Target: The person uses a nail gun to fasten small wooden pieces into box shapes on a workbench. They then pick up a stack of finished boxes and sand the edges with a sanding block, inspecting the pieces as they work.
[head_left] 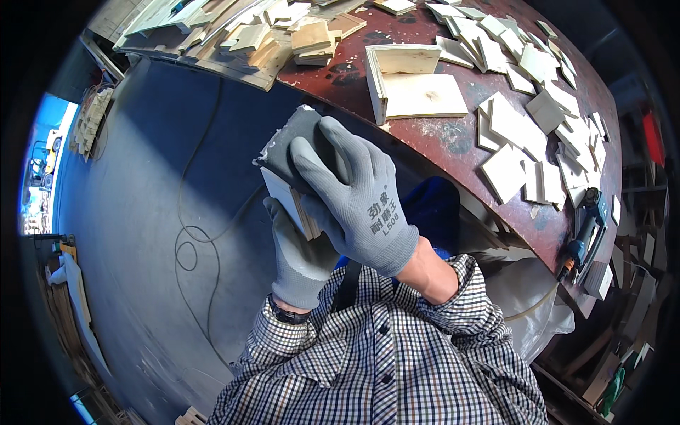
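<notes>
Both hands are engaged and wear light grey knitted work gloves. The right hand (358, 191) grasps a dark grey, ragged-edged sheet (283, 150), fingers spread over its upper face. The left hand (303, 248) grips a small flat rectangular board of pale wood (285, 200) from below. The board is tilted, directly under the sheet, in front of the checked shirt (382, 354) and clear of the worktop (whether the right thumb also bears on it cannot be told).

The dark red worktop (523, 218) carries many loose pale wooden pieces (506, 173), an angled assembly of pale wooden panels (425, 95) near the front edge, and a blue-and-black handheld power tool (584, 230) at the right corner. A thin dark cable (181, 185) lies looped on the grey floor (138, 212).
</notes>
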`<state>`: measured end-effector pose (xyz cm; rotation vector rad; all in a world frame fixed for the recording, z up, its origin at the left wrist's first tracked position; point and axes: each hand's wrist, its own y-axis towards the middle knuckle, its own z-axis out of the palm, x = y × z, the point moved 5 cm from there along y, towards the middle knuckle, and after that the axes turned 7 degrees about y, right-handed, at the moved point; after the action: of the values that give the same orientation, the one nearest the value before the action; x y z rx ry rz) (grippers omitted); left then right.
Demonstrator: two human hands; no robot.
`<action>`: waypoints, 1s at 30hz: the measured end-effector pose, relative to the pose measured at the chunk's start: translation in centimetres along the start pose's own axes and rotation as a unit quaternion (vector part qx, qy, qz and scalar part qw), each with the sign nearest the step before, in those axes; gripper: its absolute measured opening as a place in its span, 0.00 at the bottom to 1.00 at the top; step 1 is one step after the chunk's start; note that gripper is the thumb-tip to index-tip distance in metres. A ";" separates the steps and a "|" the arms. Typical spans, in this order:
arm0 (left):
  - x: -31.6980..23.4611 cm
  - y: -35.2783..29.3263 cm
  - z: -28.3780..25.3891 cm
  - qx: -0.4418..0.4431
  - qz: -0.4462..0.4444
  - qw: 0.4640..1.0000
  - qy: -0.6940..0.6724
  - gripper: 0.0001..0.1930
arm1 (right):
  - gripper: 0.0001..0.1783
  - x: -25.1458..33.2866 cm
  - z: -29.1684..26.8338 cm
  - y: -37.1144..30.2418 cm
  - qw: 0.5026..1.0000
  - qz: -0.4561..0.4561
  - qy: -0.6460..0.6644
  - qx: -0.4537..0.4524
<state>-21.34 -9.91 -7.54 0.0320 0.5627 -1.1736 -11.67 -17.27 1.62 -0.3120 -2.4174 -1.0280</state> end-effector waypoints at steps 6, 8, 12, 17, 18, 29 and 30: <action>-2.4 1.1 -1.3 -0.018 0.064 0.997 -0.025 0.34 | 0.38 -1.6 -1.6 -6.7 0.994 0.029 0.021 0.105; -3.4 1.4 -1.6 0.086 0.002 0.993 -0.082 0.32 | 0.37 -3.9 -2.8 -8.4 0.993 0.103 0.041 0.048; -3.0 1.3 -0.5 0.082 0.034 0.994 -0.064 0.31 | 0.37 -5.7 -4.5 -8.9 0.989 0.139 0.046 -0.012; -1.9 1.3 0.2 0.081 0.008 0.993 -0.087 0.31 | 0.38 -5.1 -4.8 -7.8 0.992 0.121 0.042 -0.013; -1.7 1.2 0.4 0.084 0.009 0.993 -0.085 0.31 | 0.38 -5.0 -4.8 -7.8 0.991 0.124 0.049 -0.013; -1.5 0.6 0.7 0.084 0.020 0.994 -0.068 0.32 | 0.37 -4.9 -4.3 -7.5 0.991 0.117 0.064 -0.003; -1.3 0.6 0.6 0.055 0.006 0.996 -0.074 0.32 | 0.37 -4.9 -4.3 -7.5 0.991 0.118 0.064 -0.003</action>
<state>-20.96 -8.71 -6.60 0.0424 0.3658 -1.1838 -8.89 -25.65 -2.92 -0.5042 -2.2014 -0.9210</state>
